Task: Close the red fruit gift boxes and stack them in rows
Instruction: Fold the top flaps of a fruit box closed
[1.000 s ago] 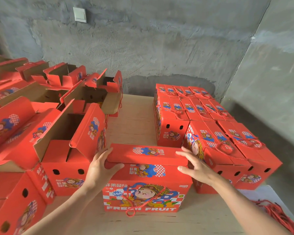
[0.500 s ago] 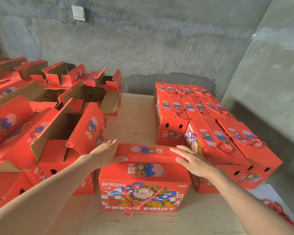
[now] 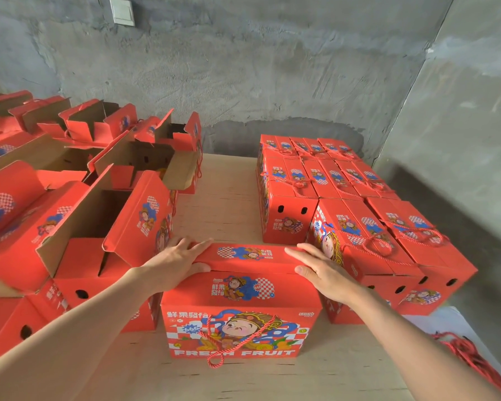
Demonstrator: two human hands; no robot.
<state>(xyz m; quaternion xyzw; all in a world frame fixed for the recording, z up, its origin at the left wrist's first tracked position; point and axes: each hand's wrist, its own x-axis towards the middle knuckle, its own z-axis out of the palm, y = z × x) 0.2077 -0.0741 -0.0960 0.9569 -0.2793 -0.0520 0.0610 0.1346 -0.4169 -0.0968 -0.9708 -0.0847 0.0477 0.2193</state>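
A red fruit gift box (image 3: 240, 322) printed "FRESH FRUIT" stands in front of me on the wooden table (image 3: 229, 198), a red cord handle hanging down its front. Its top flap lies nearly flat. My left hand (image 3: 174, 264) presses on the flap's left end, fingers straight on top and thumb at the front edge. My right hand (image 3: 321, 270) presses on the right end the same way. Closed boxes (image 3: 324, 180) stand in rows at the right, right up against this box. Open boxes (image 3: 104, 227) with raised flaps fill the left side.
A bare strip of table runs between the open boxes and the closed rows. Loose red cords (image 3: 472, 357) lie at the table's right front edge. Concrete walls close off the back and right, with a white switch plate (image 3: 122, 11) up high.
The box's top flap has come down from tilted to almost flat under both hands. The view has shifted slightly closer and lower over the box.
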